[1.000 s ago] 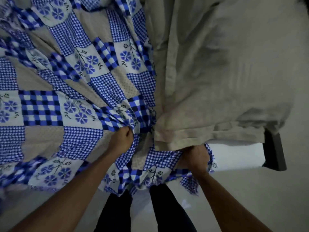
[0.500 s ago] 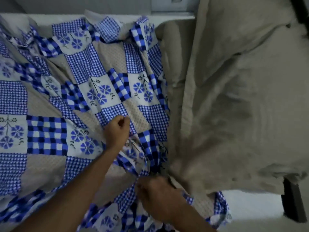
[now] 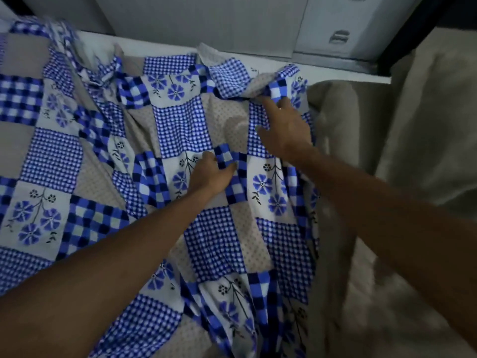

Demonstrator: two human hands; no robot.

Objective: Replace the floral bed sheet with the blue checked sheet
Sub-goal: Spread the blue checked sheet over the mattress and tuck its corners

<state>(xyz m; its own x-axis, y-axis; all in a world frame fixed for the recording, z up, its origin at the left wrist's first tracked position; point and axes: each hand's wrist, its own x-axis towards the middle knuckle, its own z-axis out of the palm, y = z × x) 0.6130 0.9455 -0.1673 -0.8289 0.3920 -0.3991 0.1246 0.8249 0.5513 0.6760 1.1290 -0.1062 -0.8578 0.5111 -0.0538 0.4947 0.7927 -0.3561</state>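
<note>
The blue checked sheet (image 3: pixel 180 125), a patchwork of gingham, blue flowers and dotted beige squares, lies rumpled over the left and middle of the bed. My left hand (image 3: pixel 211 177) is closed on a raised fold of it near the middle. Further up, my right hand (image 3: pixel 284 127) rests on the sheet with its fingers spread, fingertips touching a bunched fold by the sheet's far right edge. A plain beige cloth (image 3: pixel 418 151) covers the right side of the bed, next to the checked sheet. No floral print shows on it.
A pale wall (image 3: pixel 206 19) runs along the bed's far side. At the top right, a grey cabinet with drawer handles (image 3: pixel 338 37) stands behind a dark bed frame post (image 3: pixel 407 34). A white strip of mattress edge (image 3: pixel 160 50) shows below the wall.
The view has moved from the bed's near edge toward its far side. Both hands moved forward over the checked sheet. My right hand left the hanging near edge and now lies open further up.
</note>
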